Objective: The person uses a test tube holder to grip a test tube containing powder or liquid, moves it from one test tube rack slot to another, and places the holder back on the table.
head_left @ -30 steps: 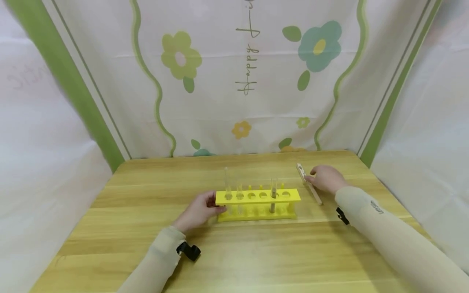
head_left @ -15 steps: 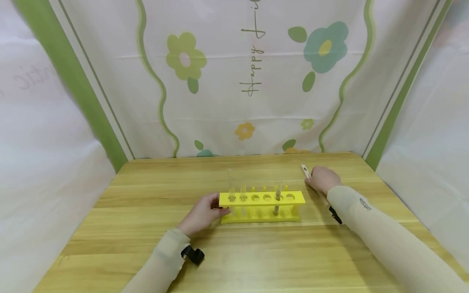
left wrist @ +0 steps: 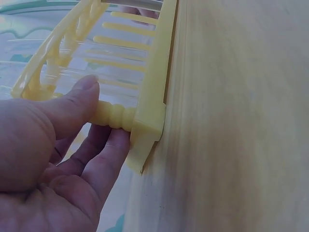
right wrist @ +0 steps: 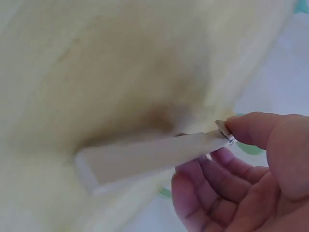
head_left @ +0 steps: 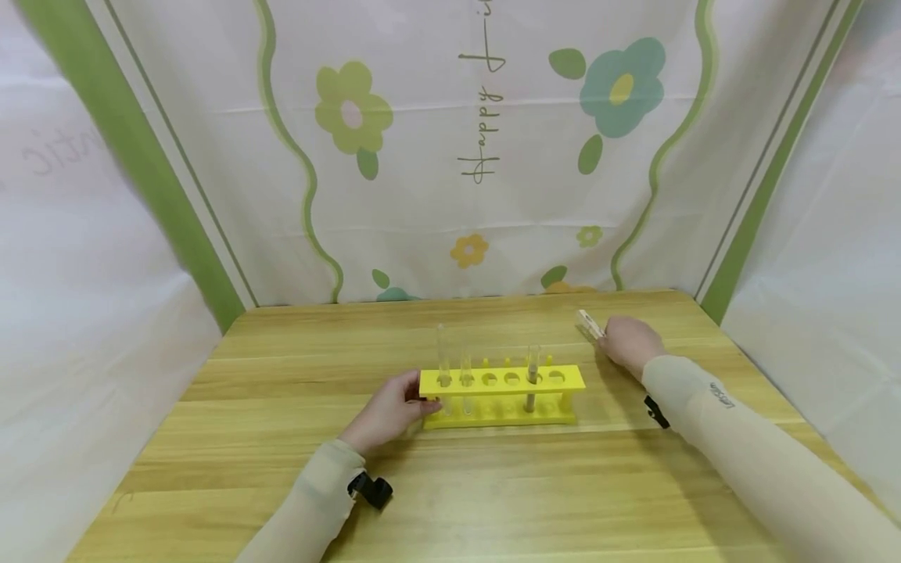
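Observation:
A yellow test tube rack (head_left: 500, 389) stands upright on the table. My left hand (head_left: 387, 410) grips its left end post (left wrist: 113, 115) between thumb and fingers. Two clear test tubes stand in the leftmost holes, the first tube (head_left: 443, 356) taller than the second tube (head_left: 466, 361). Farther right in the rack, another test tube (head_left: 531, 402) holds something dark grey-brown. Right of the rack, my right hand (head_left: 631, 342) pinches a wooden test tube holder (right wrist: 140, 162) near its metal spring. The holder looks raised off the table, and in the head view the hand hides part of it.
The wooden table (head_left: 450, 485) ends at a flowered white curtain (head_left: 415, 172), with more white cloth along both sides. A black wrist camera (head_left: 371, 490) sits on the left sleeve, another black camera (head_left: 657, 412) on the right.
My right hand has taken hold of the test tube holder, which lay on the table, and turned and lifted it slightly. My left hand stays on the rack.

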A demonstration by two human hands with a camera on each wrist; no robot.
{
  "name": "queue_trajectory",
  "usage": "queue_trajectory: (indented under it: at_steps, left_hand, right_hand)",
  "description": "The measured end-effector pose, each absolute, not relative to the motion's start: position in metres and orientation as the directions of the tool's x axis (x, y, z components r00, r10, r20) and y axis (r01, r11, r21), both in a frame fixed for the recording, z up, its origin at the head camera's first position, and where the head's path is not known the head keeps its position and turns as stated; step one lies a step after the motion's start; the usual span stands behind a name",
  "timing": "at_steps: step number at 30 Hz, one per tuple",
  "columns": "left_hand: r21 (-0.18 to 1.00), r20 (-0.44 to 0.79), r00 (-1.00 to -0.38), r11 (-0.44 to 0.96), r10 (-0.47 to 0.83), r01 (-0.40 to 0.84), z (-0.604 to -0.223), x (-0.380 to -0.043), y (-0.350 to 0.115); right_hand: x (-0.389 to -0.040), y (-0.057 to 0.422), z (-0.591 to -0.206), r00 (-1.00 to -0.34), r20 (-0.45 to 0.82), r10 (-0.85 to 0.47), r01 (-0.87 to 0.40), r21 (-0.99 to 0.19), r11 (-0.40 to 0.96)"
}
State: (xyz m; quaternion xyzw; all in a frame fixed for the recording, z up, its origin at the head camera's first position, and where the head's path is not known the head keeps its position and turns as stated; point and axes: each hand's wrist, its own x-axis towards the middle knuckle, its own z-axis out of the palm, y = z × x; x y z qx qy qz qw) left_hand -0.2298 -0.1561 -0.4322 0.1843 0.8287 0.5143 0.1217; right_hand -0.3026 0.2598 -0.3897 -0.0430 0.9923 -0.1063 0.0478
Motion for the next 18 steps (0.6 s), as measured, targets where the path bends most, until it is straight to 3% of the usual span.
queue_trajectory:
  at_steps: [11,18]
  left_hand:
    - [0.885,-0.010,-0.896,0.421,0.444,0.198,-0.431,-0.229,-0.156]
    - [0.884,-0.003,-0.894,0.419,0.447,0.207,-0.429,-0.228,-0.155]
  right_hand:
    - [-0.259,0.262,-0.363,-0.968,0.026,-0.249,-0.240,-0.378,0.894]
    - [-0.223,0.264,-0.360,-0.957,0.076,-0.278,-0.287,-0.367,0.885]
